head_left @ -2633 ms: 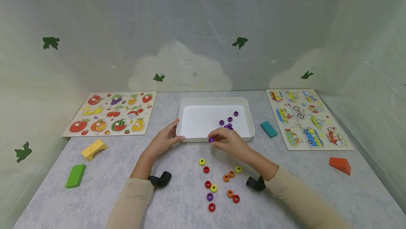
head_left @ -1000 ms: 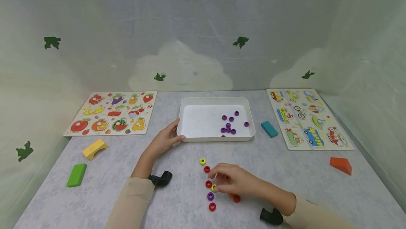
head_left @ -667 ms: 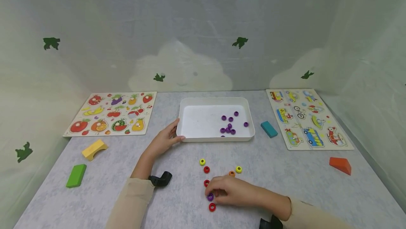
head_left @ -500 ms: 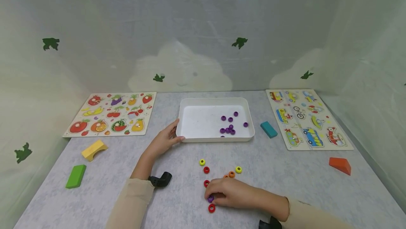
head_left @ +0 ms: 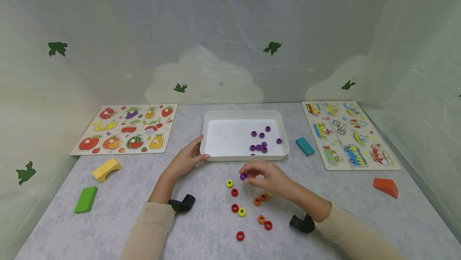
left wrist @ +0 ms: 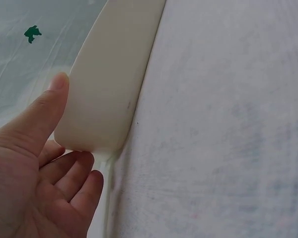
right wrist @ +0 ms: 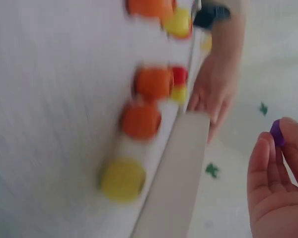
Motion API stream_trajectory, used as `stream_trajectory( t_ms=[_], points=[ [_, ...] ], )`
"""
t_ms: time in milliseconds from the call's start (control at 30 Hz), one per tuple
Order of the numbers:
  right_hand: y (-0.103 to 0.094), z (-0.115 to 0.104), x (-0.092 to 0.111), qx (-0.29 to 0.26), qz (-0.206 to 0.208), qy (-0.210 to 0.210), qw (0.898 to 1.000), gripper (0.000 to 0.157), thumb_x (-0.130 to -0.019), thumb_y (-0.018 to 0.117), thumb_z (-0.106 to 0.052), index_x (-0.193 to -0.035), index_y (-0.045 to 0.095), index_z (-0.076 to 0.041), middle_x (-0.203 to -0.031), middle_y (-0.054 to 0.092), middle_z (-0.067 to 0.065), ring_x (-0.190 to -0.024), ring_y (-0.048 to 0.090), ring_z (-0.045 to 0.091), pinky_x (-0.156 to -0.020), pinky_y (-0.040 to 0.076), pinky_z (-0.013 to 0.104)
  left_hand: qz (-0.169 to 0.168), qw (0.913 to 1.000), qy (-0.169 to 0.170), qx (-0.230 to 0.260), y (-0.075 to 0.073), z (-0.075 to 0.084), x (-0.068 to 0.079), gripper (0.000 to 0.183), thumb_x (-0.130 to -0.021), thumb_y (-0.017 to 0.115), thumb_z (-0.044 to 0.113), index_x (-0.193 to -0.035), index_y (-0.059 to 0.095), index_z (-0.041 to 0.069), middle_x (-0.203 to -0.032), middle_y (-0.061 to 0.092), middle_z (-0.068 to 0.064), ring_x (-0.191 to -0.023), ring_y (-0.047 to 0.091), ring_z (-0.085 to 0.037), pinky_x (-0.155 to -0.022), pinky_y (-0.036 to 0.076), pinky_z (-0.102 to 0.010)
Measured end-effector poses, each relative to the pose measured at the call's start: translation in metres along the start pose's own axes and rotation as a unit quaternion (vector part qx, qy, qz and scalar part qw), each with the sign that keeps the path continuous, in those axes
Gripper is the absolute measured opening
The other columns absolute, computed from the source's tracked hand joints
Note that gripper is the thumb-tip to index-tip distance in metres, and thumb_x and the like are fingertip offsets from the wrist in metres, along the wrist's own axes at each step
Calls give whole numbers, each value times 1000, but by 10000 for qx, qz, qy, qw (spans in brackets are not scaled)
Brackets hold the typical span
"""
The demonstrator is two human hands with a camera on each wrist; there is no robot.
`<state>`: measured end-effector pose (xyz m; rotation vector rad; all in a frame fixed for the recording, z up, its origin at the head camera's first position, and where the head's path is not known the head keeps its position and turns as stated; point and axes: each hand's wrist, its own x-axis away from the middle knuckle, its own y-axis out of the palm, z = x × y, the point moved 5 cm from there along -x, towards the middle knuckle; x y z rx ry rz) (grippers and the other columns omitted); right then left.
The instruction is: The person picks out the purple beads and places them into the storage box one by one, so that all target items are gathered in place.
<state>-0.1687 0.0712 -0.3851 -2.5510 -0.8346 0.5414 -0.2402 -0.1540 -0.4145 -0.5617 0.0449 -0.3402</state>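
Note:
A purple bead [head_left: 243,176] is pinched between the thumb and fingertips of my right hand [head_left: 268,177], just short of the tray's near wall. In the right wrist view the same purple bead [right wrist: 277,133] shows at the fingertips. My left hand [head_left: 185,159] holds the near left corner of the white tray [head_left: 223,158], thumb on the front wall and fingers at the side; the left wrist view shows this hand [left wrist: 44,163] at the corner. Several purple beads [head_left: 258,147] lie in the tray's right half. Red [head_left: 240,236], orange [head_left: 261,219] and yellow beads [head_left: 241,212] lie on the table.
A fruit puzzle board [head_left: 126,130] lies back left, a vehicle puzzle board [head_left: 349,136] back right. Around them are a yellow arch block [head_left: 106,169], a green block [head_left: 86,200], a teal block [head_left: 305,147] and an orange wedge block [head_left: 386,188]. A cloth wall [head_left: 223,44] stands behind.
My right hand let a purple bead go into the tray, came back, picked the last purple one off the table and moved forward with it. My left hand stayed at the tray.

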Motion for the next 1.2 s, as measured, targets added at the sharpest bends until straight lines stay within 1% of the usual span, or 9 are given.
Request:
stream_trajectory(
  t_ms=[133,267,367,500,667,800,1000,1100,1200],
  points=[
    [-28,21,-21,222,631,233,9975,20,-77,58,-17,-97,58,-17,-89,55,-6,-77,51,10,-67,46,23,-9,10000,54,72,0,0,0,74,-75,61,25,-133,16,10,-134,18,-8,-119,24,-20,-95,23,-33],
    [-47,50,-42,532,937,834,9907,21,-76,59,-15,-97,59,-11,-88,55,-5,-76,52,10,-65,46,22,-14,9996,179,229,0,1,0,74,-75,61,23,-133,16,9,-134,19,-10,-119,24,-22,-95,24,-33],
    [-55,73,-53,798,977,1365,9826,23,-76,59,-13,-99,58,-8,-88,55,-4,-77,51,11,-65,46,22,-31,9992,254,307,0,0,0,74,-75,61,22,-132,17,8,-134,19,-10,-119,24,-23,-95,24,-33],
    [-59,95,-61,1154,887,1977,9694,22,-77,58,-14,-99,58,-11,-88,55,-4,-77,51,12,-65,45,24,-38,9994,228,276,1,-1,0,74,-75,61,23,-133,16,9,-134,18,-8,-119,23,-21,-95,24,-33],
    [-60,105,-67,1511,690,2302,9589,21,-79,56,-13,-99,58,-12,-94,55,-1,-81,48,14,-73,43,27,-26,9995,181,259,0,-2,0,74,-75,61,24,-133,16,10,-134,18,-8,-119,23,-20,-95,23,-32],
    [-61,107,-69,1796,555,2348,9537,21,-80,55,-14,-101,57,-11,-98,54,1,-85,46,14,-78,41,30,-32,9995,169,284,0,-2,-1,74,-75,61,23,-133,16,10,-134,19,-8,-119,23,-20,-95,24,-32],
    [-76,92,-56,2101,567,1936,9566,30,-82,51,-21,-109,51,-7,-101,49,5,-90,47,17,-75,42,31,-49,9998,152,-131,2,-22,-12,78,-71,60,39,-133,16,20,-134,19,0,-118,25,-15,-95,24,-31],
    [-92,74,-41,2520,681,1538,9530,39,-83,49,-29,-115,45,-8,-113,44,7,-101,42,22,-83,38,36,-73,9978,167,-645,2,-23,-12,79,-72,57,44,-133,14,21,-135,18,1,-120,21,-16,-96,20,-36],
    [-111,50,-19,3152,811,1116,9389,49,-82,46,-38,-121,39,-10,-122,36,9,-111,33,26,-90,29,42,-82,9895,365,-1396,-4,-17,-9,79,-74,52,47,-134,11,17,-136,14,-2,-122,13,-18,-97,16,-39]
  ],
)
